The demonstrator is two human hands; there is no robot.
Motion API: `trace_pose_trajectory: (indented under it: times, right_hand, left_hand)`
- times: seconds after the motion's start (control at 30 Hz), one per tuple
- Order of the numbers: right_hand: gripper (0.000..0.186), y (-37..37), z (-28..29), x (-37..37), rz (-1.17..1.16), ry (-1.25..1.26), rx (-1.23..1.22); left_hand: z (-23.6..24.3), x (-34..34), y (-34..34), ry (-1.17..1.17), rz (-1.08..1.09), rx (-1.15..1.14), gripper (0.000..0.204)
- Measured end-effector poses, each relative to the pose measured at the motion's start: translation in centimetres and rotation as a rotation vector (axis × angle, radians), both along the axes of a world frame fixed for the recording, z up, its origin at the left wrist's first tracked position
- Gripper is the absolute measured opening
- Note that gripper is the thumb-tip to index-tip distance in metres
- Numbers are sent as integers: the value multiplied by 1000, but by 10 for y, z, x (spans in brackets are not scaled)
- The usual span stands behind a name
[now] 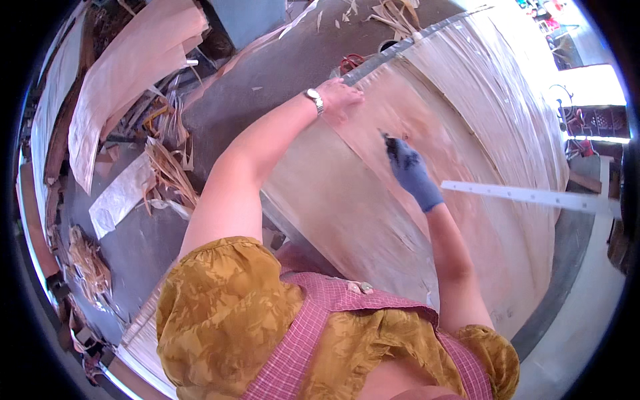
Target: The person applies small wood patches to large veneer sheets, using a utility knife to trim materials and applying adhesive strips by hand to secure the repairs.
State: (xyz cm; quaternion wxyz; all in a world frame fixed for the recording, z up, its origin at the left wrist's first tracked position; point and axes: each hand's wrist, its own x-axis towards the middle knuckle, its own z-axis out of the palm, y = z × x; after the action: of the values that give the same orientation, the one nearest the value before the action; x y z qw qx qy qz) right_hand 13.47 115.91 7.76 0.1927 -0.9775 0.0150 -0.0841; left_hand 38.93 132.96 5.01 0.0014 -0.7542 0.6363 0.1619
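A wide sheet of wood veneer (333,183) lies on the worktable in front of me, pale brown with a pinkish band. My left hand (341,97), bare with a metal wristwatch (315,100), is flat on its far left part, fingers stretched out. My right hand (405,163) wears a blue-grey glove with blackened fingertips and is over the pinkish band. Its fingers are closed together at a small dark tip; what they hold, if anything, cannot be made out. A white strip with evenly spaced holes (507,192) reaches from the right toward the gloved wrist.
Red-handled scissors or a similar tool (351,63) lies beyond the table's far edge. Large curled veneer sheets (137,73) and torn scraps (170,170) are heaped at the left. A metal edge (300,237) borders the table on my side. Equipment (590,120) stands at the right.
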Motion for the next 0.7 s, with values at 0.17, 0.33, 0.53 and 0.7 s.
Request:
trace_pose_trajectory:
  times: [0.17, 0.33, 0.53, 0.7]
  right_hand:
    - [25, 62, -11, 73, 261, 258, -304]
    - [36, 86, -22, 105, 283, 357, -393]
    - [35, 90, -35, 112, 247, 262, -420]
    - [30, 84, -35, 96, 236, 277, -457]
  left_hand:
    - [11, 10, -5, -7, -51, -34, 58]
    - [8, 8, -3, 25, -50, -54, 55]
    - [6, 3, -8, 3, -54, -96, 56]
    - [9, -2, -9, -20, 17, -59, 56]
